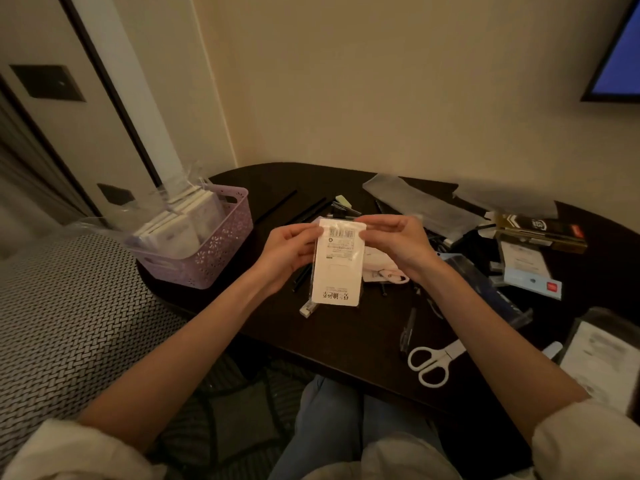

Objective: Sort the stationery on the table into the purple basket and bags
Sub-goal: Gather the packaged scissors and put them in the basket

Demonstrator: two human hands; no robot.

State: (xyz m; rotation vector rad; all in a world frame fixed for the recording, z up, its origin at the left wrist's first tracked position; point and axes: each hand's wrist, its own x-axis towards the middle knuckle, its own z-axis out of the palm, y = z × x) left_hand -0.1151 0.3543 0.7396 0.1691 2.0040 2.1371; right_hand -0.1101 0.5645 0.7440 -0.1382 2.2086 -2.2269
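Observation:
Both my hands hold a white packet [337, 271] in a clear sleeve, barcode at its top, upright above the dark table [346, 337]. My left hand [289, 252] grips its upper left edge and my right hand [398, 245] pinches its upper right corner. The purple basket [221, 251] stands at the table's left end, holding several white packs in clear plastic. Loose black pens [301, 209], a white eraser [308, 309] and other small items lie scattered under and behind my hands.
White scissors [433, 362] lie near the front edge on the right. Clear bags [415, 202] and boxed stationery [540, 233] crowd the right side. A patterned seat [69, 306] is on my left, a screen [620, 57] on the wall.

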